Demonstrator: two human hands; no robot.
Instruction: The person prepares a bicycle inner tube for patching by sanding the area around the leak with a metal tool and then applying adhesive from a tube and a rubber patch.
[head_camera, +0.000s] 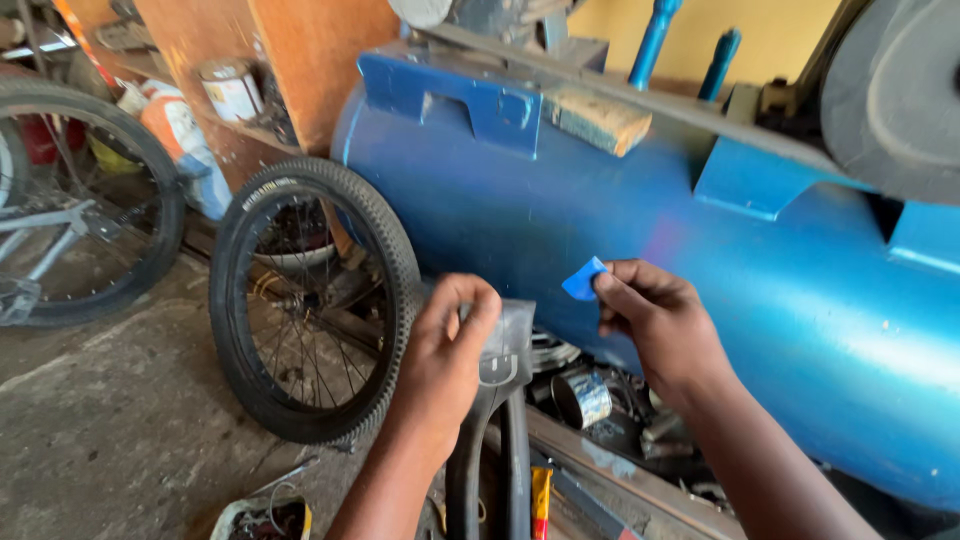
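Cluttered workshop, big blue tank (640, 220) behind; left hand (450, 350) clamped on black inner tube (497, 400); right hand (655, 320) pinching small blue patch (583, 280) at fingertips beside the tube; loose pinch, could drop into scrap below.

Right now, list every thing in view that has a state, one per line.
Left hand: gripping the black inner tube, folded over.
Right hand: pinching a small blue patch.
Bicycle wheel: upright, leaning by the blue tank.
Small tin can: lying on its side.
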